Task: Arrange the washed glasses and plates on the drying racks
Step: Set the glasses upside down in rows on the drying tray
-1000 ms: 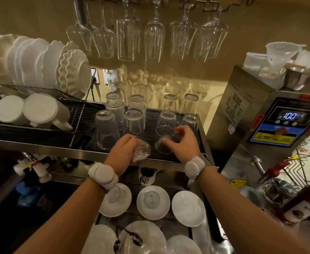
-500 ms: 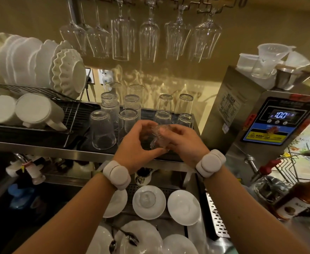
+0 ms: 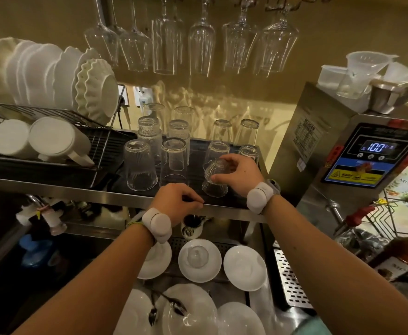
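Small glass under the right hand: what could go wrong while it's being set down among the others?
1. The small glass, gripped by the right hand, is close to the front edge of the shelf. A slip could drop it onto the white saucers below.
2. More upturned glasses stand right behind the hand's fingers. Pulling away carelessly might knock them over.

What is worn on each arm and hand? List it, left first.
No sleeves or gloves. Left hand: a white rounded wrist device beside a thin green cord bracelet. Right hand: a matching white rounded device beside a grey watch-like band.
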`<state>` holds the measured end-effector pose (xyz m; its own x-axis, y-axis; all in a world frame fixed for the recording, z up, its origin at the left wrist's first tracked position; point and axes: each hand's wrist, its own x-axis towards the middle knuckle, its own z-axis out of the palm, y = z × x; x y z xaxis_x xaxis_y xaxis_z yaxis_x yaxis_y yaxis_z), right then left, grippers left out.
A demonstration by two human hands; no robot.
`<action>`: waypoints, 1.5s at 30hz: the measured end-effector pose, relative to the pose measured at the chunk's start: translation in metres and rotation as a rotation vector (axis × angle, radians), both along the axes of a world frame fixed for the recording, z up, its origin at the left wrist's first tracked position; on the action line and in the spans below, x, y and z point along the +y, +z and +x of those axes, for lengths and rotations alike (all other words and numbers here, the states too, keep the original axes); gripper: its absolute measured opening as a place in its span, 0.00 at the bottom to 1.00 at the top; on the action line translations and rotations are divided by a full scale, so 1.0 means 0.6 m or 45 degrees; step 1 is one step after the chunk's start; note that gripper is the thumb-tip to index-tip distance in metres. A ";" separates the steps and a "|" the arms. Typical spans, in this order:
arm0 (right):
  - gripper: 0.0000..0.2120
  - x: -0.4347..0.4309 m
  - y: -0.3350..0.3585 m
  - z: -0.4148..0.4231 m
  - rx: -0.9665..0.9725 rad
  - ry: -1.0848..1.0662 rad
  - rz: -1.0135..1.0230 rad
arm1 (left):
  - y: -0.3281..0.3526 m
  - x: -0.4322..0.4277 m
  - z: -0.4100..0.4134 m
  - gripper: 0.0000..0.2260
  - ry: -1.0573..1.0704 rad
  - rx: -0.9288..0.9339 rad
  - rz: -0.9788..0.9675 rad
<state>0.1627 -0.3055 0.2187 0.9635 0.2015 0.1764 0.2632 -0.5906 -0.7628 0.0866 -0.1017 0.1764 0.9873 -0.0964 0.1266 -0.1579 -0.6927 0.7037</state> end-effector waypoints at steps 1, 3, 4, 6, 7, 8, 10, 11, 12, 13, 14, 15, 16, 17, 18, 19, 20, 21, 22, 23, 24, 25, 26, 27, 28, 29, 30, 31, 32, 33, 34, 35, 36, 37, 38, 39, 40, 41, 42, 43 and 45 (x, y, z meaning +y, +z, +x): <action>0.36 0.001 -0.003 0.002 0.006 -0.001 -0.026 | -0.001 0.000 0.001 0.08 0.005 -0.004 0.003; 0.36 0.002 -0.008 0.004 0.014 0.005 -0.054 | -0.004 -0.002 0.002 0.09 0.021 -0.011 0.003; 0.36 0.002 -0.011 0.005 0.017 0.010 -0.066 | -0.005 -0.003 0.002 0.08 0.027 -0.011 -0.004; 0.36 0.003 -0.017 0.004 0.031 0.013 -0.084 | -0.006 -0.004 0.003 0.08 0.033 -0.009 -0.019; 0.36 0.003 -0.021 0.004 0.037 0.014 -0.093 | -0.006 -0.004 0.003 0.08 0.036 -0.006 -0.027; 0.35 0.003 -0.025 0.003 0.039 0.016 -0.101 | -0.007 -0.004 0.003 0.08 0.038 -0.005 -0.030; 0.34 0.004 -0.030 0.002 0.039 0.015 -0.105 | -0.007 -0.004 0.003 0.08 0.043 -0.007 -0.021; 0.34 0.003 -0.033 0.003 0.037 0.014 -0.100 | -0.007 -0.004 0.004 0.09 0.044 -0.007 -0.009; 0.34 0.003 -0.035 0.004 0.035 0.013 -0.095 | -0.007 -0.004 0.004 0.09 0.042 -0.008 0.002; 0.34 0.003 -0.035 0.005 0.033 0.017 -0.092 | -0.006 -0.003 0.004 0.09 0.043 -0.011 0.007; 0.35 0.002 -0.036 0.006 0.036 0.022 -0.092 | -0.007 -0.002 0.005 0.10 0.042 -0.012 0.008; 0.36 0.001 -0.038 0.006 0.043 0.024 -0.093 | -0.007 -0.002 0.005 0.10 0.039 -0.009 0.008; 0.37 0.000 -0.038 0.007 0.049 0.027 -0.092 | -0.007 -0.002 0.005 0.10 0.037 -0.007 0.008; 0.39 -0.002 -0.038 0.007 0.064 0.028 -0.074 | -0.008 -0.002 0.005 0.10 0.037 -0.005 0.000; 0.41 -0.004 -0.037 0.004 0.084 0.018 -0.021 | -0.009 -0.002 0.005 0.10 0.041 -0.007 -0.012; 0.41 -0.005 -0.032 -0.001 0.091 -0.003 0.062 | -0.006 -0.003 0.005 0.10 0.049 -0.024 -0.019; 0.38 -0.004 -0.029 -0.009 0.076 -0.039 0.155 | -0.006 -0.003 0.005 0.10 0.057 -0.040 -0.021; 0.33 -0.002 -0.025 -0.019 0.029 -0.092 0.246 | -0.005 -0.004 0.005 0.10 0.060 -0.052 -0.022; 0.27 0.000 -0.022 -0.032 -0.039 -0.157 0.327 | -0.004 -0.006 0.004 0.10 0.059 -0.057 -0.027; 0.22 0.003 -0.019 -0.046 -0.106 -0.215 0.408 | -0.003 -0.008 0.000 0.09 0.052 -0.059 -0.042; 0.18 0.006 -0.015 -0.062 -0.157 -0.244 0.475 | -0.003 -0.011 -0.006 0.08 0.044 -0.080 -0.076; 0.14 0.008 -0.011 -0.079 -0.170 -0.222 0.531 | -0.004 -0.014 -0.014 0.06 0.041 -0.133 -0.127; 0.11 0.010 -0.008 -0.094 -0.145 -0.142 0.570 | -0.008 -0.015 -0.021 0.03 0.051 -0.220 -0.181; 0.09 0.010 -0.008 -0.108 -0.084 -0.018 0.594 | -0.013 -0.014 -0.030 0.02 0.074 -0.321 -0.222; 0.08 0.011 -0.013 -0.123 -0.008 0.114 0.608 | -0.022 -0.012 -0.040 0.03 0.106 -0.414 -0.241; 0.09 0.011 -0.016 -0.134 0.058 0.226 0.601 | -0.029 -0.009 -0.047 0.06 0.134 -0.481 -0.255; 0.09 0.011 -0.030 -0.143 0.137 0.306 0.565 | -0.044 -0.003 -0.055 0.10 0.167 -0.473 -0.264; 0.09 0.012 -0.047 -0.149 0.224 0.358 0.520 | -0.059 0.004 -0.057 0.13 0.195 -0.415 -0.280; 0.09 0.013 -0.070 -0.152 0.323 0.384 0.467 | -0.076 0.014 -0.062 0.16 0.221 -0.338 -0.283; 0.09 0.012 -0.092 -0.154 0.414 0.386 0.405 | -0.090 0.022 -0.065 0.17 0.233 -0.261 -0.280; 0.09 0.012 -0.120 -0.153 0.500 0.374 0.320 | -0.110 0.032 -0.068 0.17 0.249 -0.175 -0.257; 0.09 0.011 -0.150 -0.149 0.570 0.350 0.214 | -0.130 0.042 -0.068 0.14 0.269 -0.088 -0.233; 0.09 0.009 -0.181 -0.145 0.625 0.318 0.092 | -0.151 0.054 -0.068 0.10 0.311 0.003 -0.200; 0.10 0.005 -0.213 -0.141 0.672 0.282 -0.023 | -0.174 0.068 -0.069 0.06 0.360 0.099 -0.162; 0.11 0.000 -0.246 -0.135 0.723 0.237 -0.118 | -0.195 0.081 -0.069 0.07 0.410 0.207 -0.108; 0.11 -0.001 -0.278 -0.129 0.786 0.179 -0.180 | -0.218 0.098 -0.071 0.11 0.444 0.319 -0.047; 0.12 -0.009 -0.301 -0.125 0.840 0.105 -0.213 | -0.234 0.106 -0.074 0.14 0.438 0.410 0.036; 0.14 -0.009 -0.322 -0.119 0.892 0.049 -0.222 | -0.252 0.117 -0.075 0.17 0.417 0.472 0.136; 0.16 -0.007 -0.338 -0.110 0.928 0.000 -0.215 | -0.265 0.125 -0.074 0.19 0.378 0.508 0.218; 0.18 -0.004 -0.351 -0.102 0.959 -0.038 -0.193 | -0.278 0.129 -0.073 0.21 0.350 0.529 0.263; 0.22 0.003 -0.364 -0.093 0.982 -0.100 -0.123 | -0.288 0.133 -0.068 0.22 0.351 0.553 0.294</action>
